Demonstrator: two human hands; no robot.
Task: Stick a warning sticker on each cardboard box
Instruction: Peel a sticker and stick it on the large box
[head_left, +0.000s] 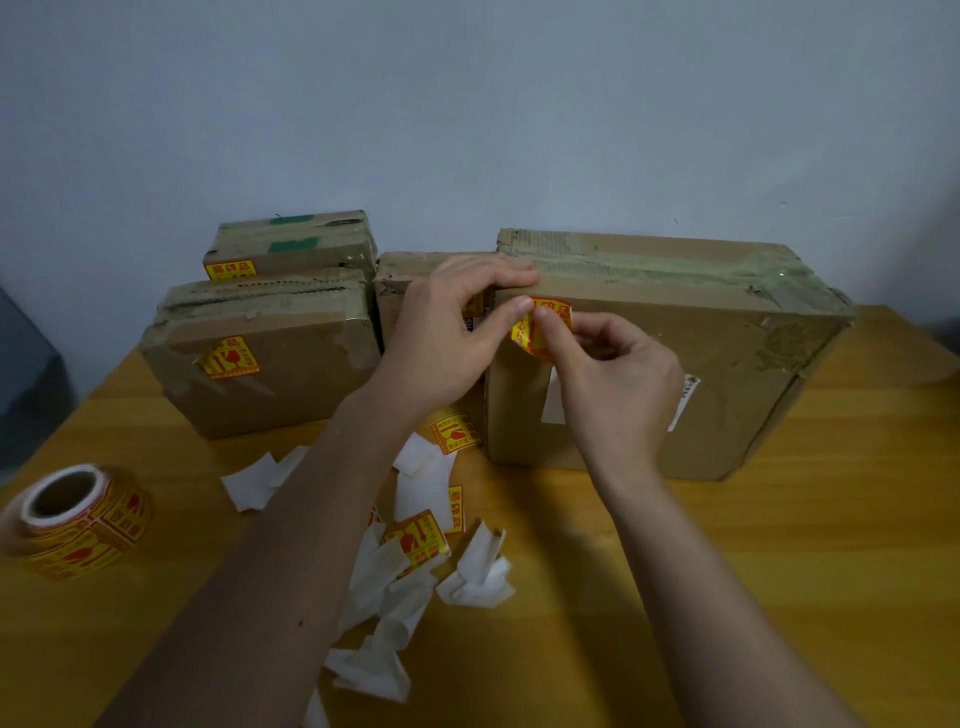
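Note:
A large cardboard box stands on the right of the wooden table. A yellow-and-red warning sticker lies curled against its front near the upper left corner. My left hand pinches the sticker's top with thumb and forefinger, its other fingers resting on the box's top edge. My right hand pinches the sticker from the right. Three smaller boxes stand to the left: a front one and a back one, each with a sticker, and a middle one mostly hidden behind my left hand.
A roll of warning stickers lies at the table's left edge. Torn white backing strips and a few loose stickers are scattered in front of the boxes. A pale wall rises behind; a dark object sits at far left.

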